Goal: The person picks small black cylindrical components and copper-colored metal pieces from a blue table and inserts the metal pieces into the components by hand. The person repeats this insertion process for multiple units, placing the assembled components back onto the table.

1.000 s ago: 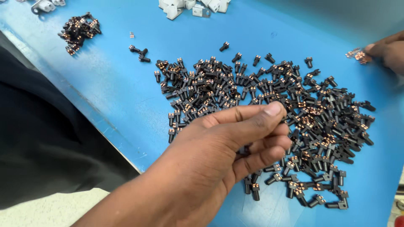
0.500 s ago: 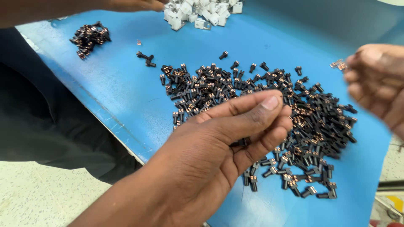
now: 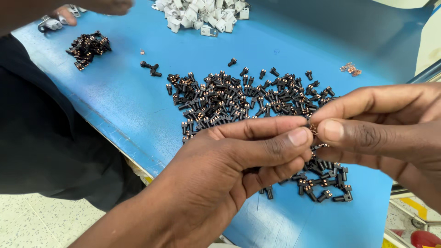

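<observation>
centrally, a large heap of small black parts (image 3: 248, 110) is spread over the blue table (image 3: 294, 46), and it serves as the landmark. just in front of the heap, the left hand (image 3: 229, 170) and the right hand (image 3: 386, 128) are brought together until their fingertips nearly touch. a tiny copper clip (image 3: 313, 129) is pinched between the thumb and forefinger of the right hand, whose remaining fingers are curled in. the thumb and forefinger of the left hand are closed against the same spot, with a small black part (image 3: 307, 123) barely seen at their tips; how firmly it is gripped cannot be told. a few black parts (image 3: 326, 183) at the near edge of the heap are partly covered by the hands. behind the heap, a pile of white plastic pieces (image 3: 202, 14) is seen. to the far left of the heap, a smaller cluster of black parts (image 3: 88, 47) is laid, and beyond that cluster another person's hand (image 3: 103, 5) is seen over some grey pieces (image 3: 54, 22). to the right of the heap, a little group of loose copper clips (image 3: 350, 69) is laid
</observation>
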A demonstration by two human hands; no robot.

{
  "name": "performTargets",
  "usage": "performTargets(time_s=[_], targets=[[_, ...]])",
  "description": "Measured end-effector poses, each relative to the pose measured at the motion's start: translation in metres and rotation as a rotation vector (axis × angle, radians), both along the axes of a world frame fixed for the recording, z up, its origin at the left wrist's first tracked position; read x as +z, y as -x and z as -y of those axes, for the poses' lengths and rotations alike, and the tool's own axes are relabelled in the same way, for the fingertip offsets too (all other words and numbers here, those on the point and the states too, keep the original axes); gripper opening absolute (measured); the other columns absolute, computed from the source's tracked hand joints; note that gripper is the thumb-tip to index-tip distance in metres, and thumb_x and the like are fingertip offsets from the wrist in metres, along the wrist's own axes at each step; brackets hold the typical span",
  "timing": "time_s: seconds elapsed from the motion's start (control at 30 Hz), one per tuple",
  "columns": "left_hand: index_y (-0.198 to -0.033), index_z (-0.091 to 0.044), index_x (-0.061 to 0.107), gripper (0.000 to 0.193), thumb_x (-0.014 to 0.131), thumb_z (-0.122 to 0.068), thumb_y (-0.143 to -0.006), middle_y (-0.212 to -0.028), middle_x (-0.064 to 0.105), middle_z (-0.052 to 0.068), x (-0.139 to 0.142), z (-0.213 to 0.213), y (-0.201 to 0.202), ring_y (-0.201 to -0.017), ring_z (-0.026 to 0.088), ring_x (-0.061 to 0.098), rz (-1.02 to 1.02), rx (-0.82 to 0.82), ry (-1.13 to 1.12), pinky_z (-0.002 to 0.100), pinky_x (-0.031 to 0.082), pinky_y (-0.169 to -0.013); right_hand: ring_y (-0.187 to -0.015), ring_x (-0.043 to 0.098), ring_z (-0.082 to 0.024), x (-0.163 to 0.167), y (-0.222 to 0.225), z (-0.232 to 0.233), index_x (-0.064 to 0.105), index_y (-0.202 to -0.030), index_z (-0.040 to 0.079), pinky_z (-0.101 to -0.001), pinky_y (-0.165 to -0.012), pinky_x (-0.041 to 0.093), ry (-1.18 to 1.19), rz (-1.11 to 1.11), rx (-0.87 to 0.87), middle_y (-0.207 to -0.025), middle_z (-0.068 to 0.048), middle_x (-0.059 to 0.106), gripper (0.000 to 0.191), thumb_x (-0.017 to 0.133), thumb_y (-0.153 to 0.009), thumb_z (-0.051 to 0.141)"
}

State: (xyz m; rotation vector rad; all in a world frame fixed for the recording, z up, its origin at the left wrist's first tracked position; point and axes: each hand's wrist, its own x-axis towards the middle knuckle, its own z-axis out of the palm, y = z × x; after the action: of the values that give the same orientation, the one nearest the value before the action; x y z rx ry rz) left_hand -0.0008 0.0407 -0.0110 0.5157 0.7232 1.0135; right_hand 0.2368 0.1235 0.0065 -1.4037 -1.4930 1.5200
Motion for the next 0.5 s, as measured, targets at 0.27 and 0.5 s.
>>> performTargets(time_s=[0.27, 0.5], targets=[[-0.113, -0.001, 0.076, 0.026, 0.079, -0.012, -0.090, -0.097, 0.078, 0.006, 0.000, 0.000, 0.002, -0.093, 0.016, 0.074, -0.019, -0.031, 0.005, 0.029, 0.063, -0.089, -0.092, 0.081, -0.035, -0.013, -0.012, -0.014, 0.073, -0.107, -0.006, -0.0508, -0.079, 0.064, 0.233, -0.020, 0.010, -0.096, -0.028, 0.082, 0.021, 0.071, -0.092, 0.009], [-0.111, 0.001, 0.074, 0.019, 0.075, -0.010, -0.095, -0.099, 0.076, 0.006, -0.003, -0.011, 0.005, -0.095, 0.014, 0.073, 0.026, 0.054, 0.079, 0.025, 0.061, -0.092, -0.090, 0.080, -0.021, 0.005, 0.046, 0.037, 0.078, -0.111, 0.004, -0.0352, -0.078, 0.065, -0.457, 0.137, -0.018, -0.099, -0.013, 0.079, 0.019, 0.073, -0.095, 0.013]])
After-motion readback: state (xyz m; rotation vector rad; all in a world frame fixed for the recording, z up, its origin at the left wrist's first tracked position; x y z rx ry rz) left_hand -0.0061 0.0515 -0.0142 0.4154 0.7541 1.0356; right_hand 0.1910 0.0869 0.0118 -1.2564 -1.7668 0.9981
